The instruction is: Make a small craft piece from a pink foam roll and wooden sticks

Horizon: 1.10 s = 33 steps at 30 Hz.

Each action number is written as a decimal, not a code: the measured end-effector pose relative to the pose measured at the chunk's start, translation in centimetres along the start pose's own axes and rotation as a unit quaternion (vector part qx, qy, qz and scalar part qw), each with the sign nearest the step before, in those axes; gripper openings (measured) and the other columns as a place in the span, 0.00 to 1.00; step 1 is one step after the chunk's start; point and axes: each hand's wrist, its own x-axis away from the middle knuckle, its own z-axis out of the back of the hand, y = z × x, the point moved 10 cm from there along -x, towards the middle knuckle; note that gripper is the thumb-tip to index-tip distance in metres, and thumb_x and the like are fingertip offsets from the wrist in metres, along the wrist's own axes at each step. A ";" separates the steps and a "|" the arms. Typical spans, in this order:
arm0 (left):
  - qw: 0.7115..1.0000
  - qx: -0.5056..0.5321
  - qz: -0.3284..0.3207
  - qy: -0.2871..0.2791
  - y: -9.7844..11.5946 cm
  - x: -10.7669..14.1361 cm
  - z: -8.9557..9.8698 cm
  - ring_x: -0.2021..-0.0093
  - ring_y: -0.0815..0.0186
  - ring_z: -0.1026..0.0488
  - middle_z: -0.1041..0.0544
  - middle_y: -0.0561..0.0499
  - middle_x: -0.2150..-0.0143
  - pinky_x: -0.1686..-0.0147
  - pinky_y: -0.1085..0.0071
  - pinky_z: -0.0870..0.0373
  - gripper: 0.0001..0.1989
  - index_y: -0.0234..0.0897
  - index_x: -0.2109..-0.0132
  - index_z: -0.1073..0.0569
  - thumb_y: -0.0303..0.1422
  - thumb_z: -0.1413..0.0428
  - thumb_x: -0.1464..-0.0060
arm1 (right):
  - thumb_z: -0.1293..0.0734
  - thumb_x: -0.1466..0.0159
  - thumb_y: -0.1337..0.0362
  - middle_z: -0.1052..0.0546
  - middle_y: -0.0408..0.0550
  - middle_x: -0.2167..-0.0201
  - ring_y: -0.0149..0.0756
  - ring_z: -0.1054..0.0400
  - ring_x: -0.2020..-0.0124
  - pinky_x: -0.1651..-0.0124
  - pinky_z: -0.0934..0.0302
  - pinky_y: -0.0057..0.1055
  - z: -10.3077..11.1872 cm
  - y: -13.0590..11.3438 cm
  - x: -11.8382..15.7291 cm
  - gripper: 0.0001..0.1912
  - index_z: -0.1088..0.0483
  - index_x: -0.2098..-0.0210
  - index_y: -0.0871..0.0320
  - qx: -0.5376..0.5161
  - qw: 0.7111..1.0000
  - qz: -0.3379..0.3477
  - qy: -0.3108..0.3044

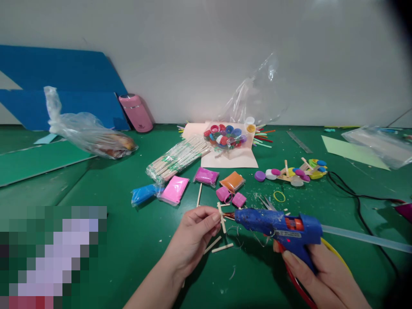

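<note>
My right hand (309,270) is wrapped round the handle of a blue glue gun (273,225), with a long clear glue stick (363,238) out of its back end. The nozzle points left, right at a short wooden stick (222,221). That stick is pinched upright between the thumb and fingers of my left hand (198,231). Whether the nozzle touches the wood I cannot tell. Below the hands lie loose stick pieces (222,247) and thin glue strings. Scissors (268,203) lie partly hidden behind the gun, near pink bottle caps (238,199).
Clay packets in pink (174,190), blue, purple and orange lie ahead, near bagged wooden sticks (177,159). Bagged bottle caps (227,135) sit farther back. At right stands a stick-and-cap model (298,172), with a black cable (357,197) beyond it. A pink flask (137,113) leans on the wall.
</note>
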 end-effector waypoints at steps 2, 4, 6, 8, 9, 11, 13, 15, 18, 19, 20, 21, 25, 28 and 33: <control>1.000 0.000 -0.001 0.001 0.0 -0.1 0.0 0.77 0.75 0.37 0.29 0.52 0.78 0.74 0.78 0.41 0.04 0.30 0.74 0.26 0.28 0.40 0.58 | 0.43 0.41 0.55 0.23 0.44 0.77 0.34 0.28 0.78 0.77 0.34 0.21 -0.1 0.0 0.1 0.14 0.29 0.67 0.55 -0.004 1.000 -0.008 -0.004; 1.000 0.000 0.000 0.001 0.0 -0.2 0.1 0.76 0.75 0.37 0.29 0.52 0.78 0.73 0.78 0.41 0.04 0.30 0.74 0.26 0.28 0.40 0.58 | 0.43 0.41 0.54 0.23 0.44 0.78 0.34 0.29 0.79 0.79 0.35 0.21 0.0 0.1 0.2 0.16 0.29 0.66 0.55 -0.004 1.000 -0.017 -0.003; 1.000 0.002 -0.002 -0.001 0.1 -0.2 0.0 0.76 0.75 0.37 0.29 0.52 0.78 0.73 0.78 0.41 0.04 0.30 0.74 0.26 0.28 0.40 0.58 | 0.43 0.41 0.54 0.23 0.44 0.77 0.34 0.29 0.79 0.79 0.35 0.21 0.1 0.1 0.3 0.16 0.29 0.66 0.55 -0.004 1.000 -0.016 -0.001; 1.000 0.004 -0.004 -0.001 0.2 -0.2 0.1 0.76 0.75 0.37 0.29 0.52 0.78 0.73 0.78 0.41 0.04 0.30 0.74 0.26 0.28 0.40 0.59 | 0.42 0.41 0.54 0.23 0.44 0.77 0.34 0.29 0.79 0.79 0.35 0.21 0.1 0.0 0.3 0.15 0.29 0.65 0.55 -0.005 1.000 -0.012 -0.001; 1.000 0.004 -0.005 0.001 0.2 -0.1 0.1 0.76 0.75 0.37 0.29 0.52 0.78 0.73 0.78 0.41 0.04 0.30 0.75 0.26 0.28 0.39 0.59 | 0.42 0.42 0.54 0.23 0.44 0.78 0.34 0.29 0.79 0.79 0.35 0.21 0.1 0.0 0.3 0.15 0.29 0.66 0.55 -0.007 1.000 -0.013 0.000; 1.000 0.003 -0.006 0.005 0.2 -0.1 0.2 0.77 0.75 0.37 0.30 0.52 0.79 0.74 0.78 0.41 0.04 0.30 0.75 0.26 0.28 0.39 0.59 | 0.42 0.42 0.53 0.23 0.45 0.78 0.35 0.29 0.79 0.79 0.35 0.22 0.2 0.1 0.3 0.16 0.28 0.67 0.55 -0.009 1.000 -0.029 0.009; 1.000 0.001 -0.008 0.006 0.3 0.0 0.1 0.77 0.75 0.37 0.30 0.52 0.79 0.75 0.78 0.42 0.04 0.30 0.75 0.26 0.28 0.39 0.59 | 0.42 0.43 0.51 0.23 0.45 0.78 0.36 0.29 0.79 0.79 0.35 0.23 0.5 0.2 0.3 0.17 0.28 0.69 0.54 -0.015 0.998 -0.051 0.022; 1.000 0.000 -0.008 0.003 0.3 0.0 0.1 0.77 0.75 0.37 0.30 0.52 0.79 0.75 0.78 0.42 0.04 0.30 0.75 0.26 0.28 0.39 0.59 | 0.42 0.44 0.49 0.23 0.45 0.79 0.36 0.30 0.79 0.79 0.35 0.24 0.6 0.2 0.4 0.18 0.28 0.69 0.53 -0.026 0.997 -0.066 0.032; 1.000 0.000 -0.007 0.004 0.3 0.0 0.0 0.77 0.75 0.37 0.29 0.52 0.78 0.75 0.78 0.42 0.04 0.30 0.75 0.26 0.28 0.40 0.59 | 0.42 0.44 0.48 0.24 0.45 0.80 0.35 0.30 0.81 0.81 0.36 0.24 0.6 0.1 0.4 0.18 0.28 0.69 0.53 -0.038 0.996 -0.075 0.036; 1.000 0.001 -0.006 0.004 0.3 0.0 0.1 0.77 0.75 0.38 0.29 0.52 0.79 0.75 0.78 0.42 0.04 0.30 0.75 0.26 0.28 0.39 0.59 | 0.42 0.44 0.48 0.24 0.44 0.80 0.35 0.30 0.81 0.81 0.36 0.24 0.7 0.1 0.4 0.18 0.28 0.70 0.53 -0.041 0.996 -0.076 0.037; 1.000 0.001 -0.004 0.006 0.3 0.0 0.1 0.77 0.75 0.37 0.29 0.52 0.79 0.75 0.78 0.42 0.04 0.30 0.75 0.26 0.28 0.39 0.59 | 0.42 0.44 0.48 0.24 0.44 0.80 0.36 0.30 0.81 0.80 0.36 0.24 0.7 0.0 0.4 0.18 0.28 0.70 0.53 -0.043 0.995 -0.076 0.040; 1.000 0.002 -0.004 0.007 0.3 0.0 0.1 0.77 0.75 0.37 0.29 0.52 0.79 0.74 0.78 0.42 0.04 0.31 0.75 0.26 0.28 0.39 0.59 | 0.42 0.45 0.48 0.24 0.44 0.80 0.36 0.30 0.81 0.80 0.35 0.24 0.8 0.0 0.3 0.19 0.28 0.71 0.53 -0.045 0.995 -0.076 0.042; 1.000 0.006 -0.003 0.010 0.3 0.0 0.2 0.77 0.75 0.38 0.30 0.52 0.78 0.74 0.78 0.42 0.04 0.31 0.75 0.26 0.28 0.39 0.60 | 0.41 0.45 0.47 0.24 0.44 0.80 0.36 0.30 0.81 0.79 0.35 0.24 0.9 -0.1 0.3 0.18 0.27 0.71 0.53 -0.047 0.995 -0.075 0.043; 1.000 0.013 -0.004 0.011 0.2 -0.1 0.3 0.77 0.75 0.38 0.30 0.52 0.78 0.75 0.78 0.42 0.04 0.30 0.75 0.26 0.28 0.39 0.59 | 0.42 0.45 0.48 0.23 0.45 0.80 0.36 0.30 0.81 0.80 0.35 0.25 0.8 0.1 0.5 0.19 0.27 0.69 0.53 -0.042 0.995 -0.081 0.039; 1.000 0.019 -0.006 0.006 0.3 -0.2 0.2 0.77 0.76 0.39 0.30 0.52 0.79 0.76 0.80 0.42 0.04 0.30 0.75 0.26 0.28 0.39 0.59 | 0.41 0.45 0.50 0.22 0.45 0.78 0.37 0.29 0.78 0.77 0.34 0.25 0.8 0.2 0.7 0.17 0.27 0.68 0.53 -0.032 0.996 -0.079 0.035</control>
